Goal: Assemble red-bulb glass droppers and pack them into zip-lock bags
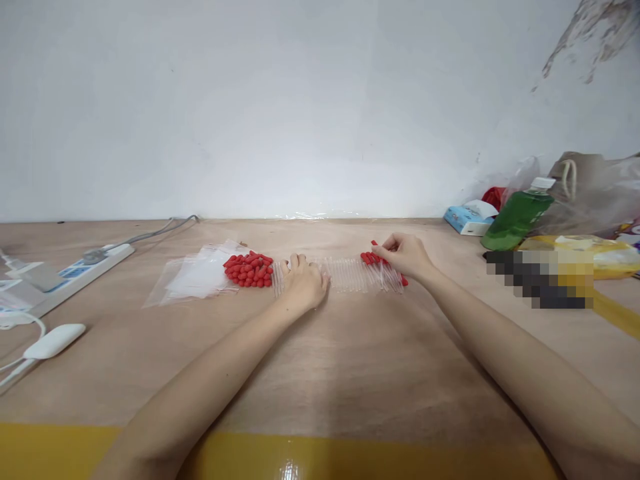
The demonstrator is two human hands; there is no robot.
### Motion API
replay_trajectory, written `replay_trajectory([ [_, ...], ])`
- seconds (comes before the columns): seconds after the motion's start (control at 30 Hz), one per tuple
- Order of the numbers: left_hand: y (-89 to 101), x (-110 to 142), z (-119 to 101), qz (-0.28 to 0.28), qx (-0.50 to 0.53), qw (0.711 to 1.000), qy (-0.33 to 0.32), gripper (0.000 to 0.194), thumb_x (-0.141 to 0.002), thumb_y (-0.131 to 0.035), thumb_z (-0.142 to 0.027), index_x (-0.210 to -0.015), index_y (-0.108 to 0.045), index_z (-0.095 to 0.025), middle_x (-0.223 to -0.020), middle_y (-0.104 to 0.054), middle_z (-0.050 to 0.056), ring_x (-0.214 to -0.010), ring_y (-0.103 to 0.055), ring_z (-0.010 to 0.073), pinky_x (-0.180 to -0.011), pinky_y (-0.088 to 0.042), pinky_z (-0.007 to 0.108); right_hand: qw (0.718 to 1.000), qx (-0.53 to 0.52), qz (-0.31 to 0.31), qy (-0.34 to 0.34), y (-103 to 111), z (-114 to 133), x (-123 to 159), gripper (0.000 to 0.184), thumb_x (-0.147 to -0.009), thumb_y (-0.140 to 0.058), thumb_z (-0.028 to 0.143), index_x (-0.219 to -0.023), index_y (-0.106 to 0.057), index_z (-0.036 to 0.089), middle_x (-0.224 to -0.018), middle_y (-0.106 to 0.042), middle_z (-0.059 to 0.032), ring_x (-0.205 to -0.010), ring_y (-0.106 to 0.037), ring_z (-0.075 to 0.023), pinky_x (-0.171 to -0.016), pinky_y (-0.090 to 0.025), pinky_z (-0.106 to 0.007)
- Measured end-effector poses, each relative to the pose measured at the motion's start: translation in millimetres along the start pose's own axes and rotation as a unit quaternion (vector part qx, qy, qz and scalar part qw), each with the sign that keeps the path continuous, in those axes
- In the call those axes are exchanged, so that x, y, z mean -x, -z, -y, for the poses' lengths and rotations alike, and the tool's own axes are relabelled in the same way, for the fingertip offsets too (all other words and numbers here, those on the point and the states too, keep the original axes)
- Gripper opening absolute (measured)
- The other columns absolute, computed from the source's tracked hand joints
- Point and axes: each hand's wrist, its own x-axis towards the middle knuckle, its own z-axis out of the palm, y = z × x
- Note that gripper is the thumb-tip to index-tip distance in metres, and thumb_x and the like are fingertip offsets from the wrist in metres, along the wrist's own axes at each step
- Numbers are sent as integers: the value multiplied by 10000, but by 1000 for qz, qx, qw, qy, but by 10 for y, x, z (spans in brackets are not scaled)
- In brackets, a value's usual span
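wall [300,100]: pale, brown-marked upper right | tabletop [360,360]: wood-grained | yellow band [350,460]: near edge

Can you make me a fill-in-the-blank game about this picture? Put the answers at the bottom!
1. The bottle with the white cap is coloured ____.
2. The big pile of small pieces beside the left hand is coloured ____.
3. The power strip lies on the ____ side of the picture.
4. The hand nearer the bottle is the person's ____ one.

Missing words: green; red; left; right.
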Motion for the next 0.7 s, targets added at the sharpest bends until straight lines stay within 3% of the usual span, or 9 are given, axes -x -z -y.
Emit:
replay_trajectory([
  [0.17, 16, 122, -58, -1, -15, 999, -29, 325, -764, -479, -382, -834, -616, -96, -980, -518, 196, -981, -397, 349, -829, -266, 508, 995, -34, 16, 89, -224, 149, 269, 225, -673, -580, 380, -600, -514, 177, -590, -565, 0, -535, -499, -117, -496, -360, -233],
  [0.37, -62, 112, -128, 6, -16, 999, -28, 232, -754, -466, -261, -836, -610, -98, -965, -520, 197, -990, -391, 354, -819, -263, 498, 969, -46, 15, 243, -443, 119, 586, 148, -758, -537, 259, -872, -595, 184, -731, -576, -31, -688, -530, -153, -646, -416, -295],
  [0.47, -12, 61, -101, 28, 5, 1000, 5, 240, -769, -451, -287, -801, -599, -101, -948, -527, 194, -973, -408, 352, -773, -300, 477, 962, -57, 13, 269, -470, 104, 663, 154, -787, -505, 242, -882, -620, 201, -770, -559, -44, -731, -527, -164, -667, -426, -314],
  [0.53, 57, 43, -37, 10, 28, 999, 14, 242, -795, -427, -294, -795, -577, -103, -979, -527, 186, -974, -419, 336, -748, -325, 440, 959, -71, 11, 275, -458, 118, 690, 152, -789, -500, 229, -881, -617, 205, -794, -556, -46, -743, -527, -164, -665, -431, -315],
  [0.6, 118, 58, 64, -22, 74, 997, -27, 211, -829, -393, -268, -831, -541, -117, -984, -543, 150, -960, -447, 288, -738, -338, 391, 956, -84, 18, 282, -435, 146, 708, 140, -784, -499, 210, -871, -608, 201, -796, -562, -43, -741, -530, -158, -667, -435, -310],
  [0.7, 117, 150, 249, -41, 142, 976, -158, 158, -870, -351, -216, -866, -494, -150, -845, -598, 56, -804, -523, 185, -769, -323, 354, 951, -97, 47, 289, -400, 195, 727, 113, -775, -504, 189, -852, -587, 196, -768, -582, -31, -720, -538, -148, -663, -438, -300],
])
